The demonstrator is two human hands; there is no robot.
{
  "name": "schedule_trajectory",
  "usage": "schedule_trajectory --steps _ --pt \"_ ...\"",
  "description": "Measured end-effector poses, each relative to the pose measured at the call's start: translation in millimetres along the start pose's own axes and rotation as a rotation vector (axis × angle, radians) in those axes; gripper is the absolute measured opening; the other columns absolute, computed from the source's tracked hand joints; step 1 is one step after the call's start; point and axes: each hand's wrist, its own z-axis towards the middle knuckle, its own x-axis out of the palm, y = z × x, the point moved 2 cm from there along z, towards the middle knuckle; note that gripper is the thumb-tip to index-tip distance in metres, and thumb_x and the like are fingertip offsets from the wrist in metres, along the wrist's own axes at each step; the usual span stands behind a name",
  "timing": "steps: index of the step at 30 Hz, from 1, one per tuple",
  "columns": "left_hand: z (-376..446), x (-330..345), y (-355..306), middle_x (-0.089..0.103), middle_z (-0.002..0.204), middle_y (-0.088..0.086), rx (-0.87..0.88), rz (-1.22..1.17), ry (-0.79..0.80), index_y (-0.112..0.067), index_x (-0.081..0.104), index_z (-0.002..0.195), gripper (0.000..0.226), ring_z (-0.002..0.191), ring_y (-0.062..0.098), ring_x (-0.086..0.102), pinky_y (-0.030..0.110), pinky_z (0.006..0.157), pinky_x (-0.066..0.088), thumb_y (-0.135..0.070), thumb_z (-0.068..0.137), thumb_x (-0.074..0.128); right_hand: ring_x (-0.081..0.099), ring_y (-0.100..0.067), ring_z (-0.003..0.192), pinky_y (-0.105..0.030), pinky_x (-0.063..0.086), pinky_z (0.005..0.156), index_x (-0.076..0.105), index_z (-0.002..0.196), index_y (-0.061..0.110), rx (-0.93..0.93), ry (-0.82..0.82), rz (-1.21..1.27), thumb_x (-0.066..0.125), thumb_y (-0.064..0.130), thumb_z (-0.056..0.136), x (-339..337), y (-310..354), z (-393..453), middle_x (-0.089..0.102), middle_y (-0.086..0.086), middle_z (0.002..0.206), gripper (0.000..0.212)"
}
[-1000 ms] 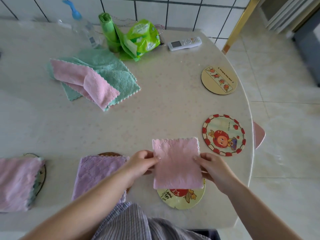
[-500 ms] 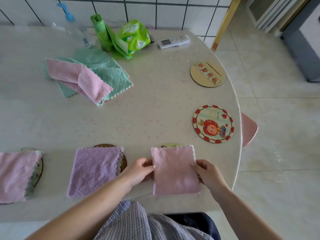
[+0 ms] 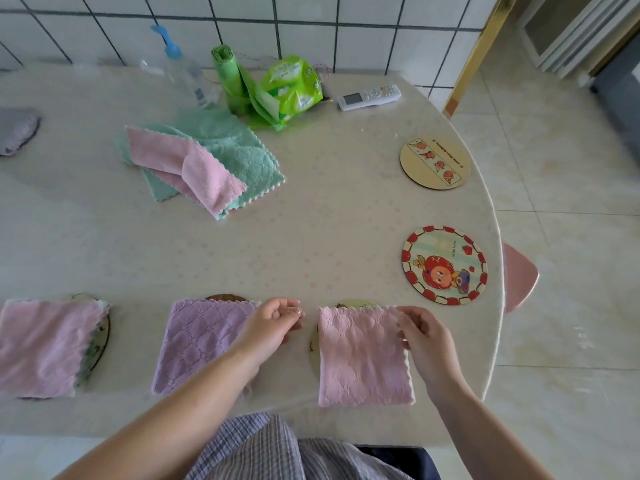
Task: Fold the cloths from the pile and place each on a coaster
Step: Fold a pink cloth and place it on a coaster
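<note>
Left hand (image 3: 273,323) fingers loosely curled, nothing held; right hand (image 3: 420,332) fingertips at right edge of folded pink cloth (image 3: 363,356), grip unclear. Pile (image 3: 204,164) lies far-left, left hand nearer.

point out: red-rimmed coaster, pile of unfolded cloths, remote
red-rimmed coaster (image 3: 444,265): head view, on the cartoon figure at its centre.
pile of unfolded cloths (image 3: 194,164): head view, on the pink cloth on top.
remote (image 3: 370,96): head view, mid-body, beside its screen.
</note>
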Motion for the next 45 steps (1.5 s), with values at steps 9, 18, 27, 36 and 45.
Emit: schedule_trajectory --steps 9,18,27,36,45 --pt "18.5 -61.2 -12.5 0.068 0.091 -0.001 0.068 -0.161 -0.136 -0.019 0.059 0.093 0.015 0.069 0.003 0.066 0.021 0.066 0.045 -0.008 0.094 0.049 0.06 -0.014 0.07 -0.036 0.051 0.071 0.065 0.09 0.025 -0.038 0.195 0.049 0.056 0.017 0.091 67.6 54.5 30.1 0.065 0.0 0.081 0.012" --pt "102.7 -149.6 -62.9 0.061 0.078 0.004 0.355 0.029 -0.233 -0.016 0.061 0.081 0.001 0.065 -0.001 0.054 0.022 0.068 0.044 -0.017 0.081 0.061 0.065 -0.014 0.079 -0.031 0.049 0.072 0.063 0.081 0.036 -0.201 0.412 -0.263 0.058 0.023 0.089 177.2 137.2 94.0 0.065 0.01 0.081 0.016" --pt "206.4 -217.8 -150.4 0.025 0.153 -0.004 0.61 0.827 -0.296 -0.023 0.036 0.14 0.062 0.125 0.022 0.048 0.04 0.095 0.045 0.0 0.083 0.044 0.061 -0.018 0.091 -0.028 0.047 0.084 0.05 0.133 0.021 -0.305 0.415 -0.53 0.06 0.027 0.087 283.5 211.5 164.5 0.064 -0.006 0.118 0.047" --pt "218.3 -246.1 -146.4 0.056 0.102 0.002 0.691 0.968 -0.285 -0.016 0.066 0.099 0.018 0.081 0.025 0.06 0.036 0.067 0.049 -0.012 0.086 0.054 0.046 -0.014 0.058 -0.023 0.031 0.047 0.064 0.088 0.014 -0.355 0.486 -0.701 0.06 0.026 0.085 324.6 212.9 167.7 0.053 0.004 0.066 0.013" --pt "158.4 -230.1 -147.4 0.061 0.078 0.0 0.745 0.871 -0.359 -0.011 0.055 0.086 0.012 0.07 0.023 0.058 0.032 0.057 0.041 -0.023 0.088 0.058 0.068 -0.018 0.065 -0.038 0.055 0.063 0.055 0.076 0.021 -0.486 0.411 -0.383 0.053 0.015 0.087 245.6 222.3 126.4 0.068 0.003 0.064 0.013"
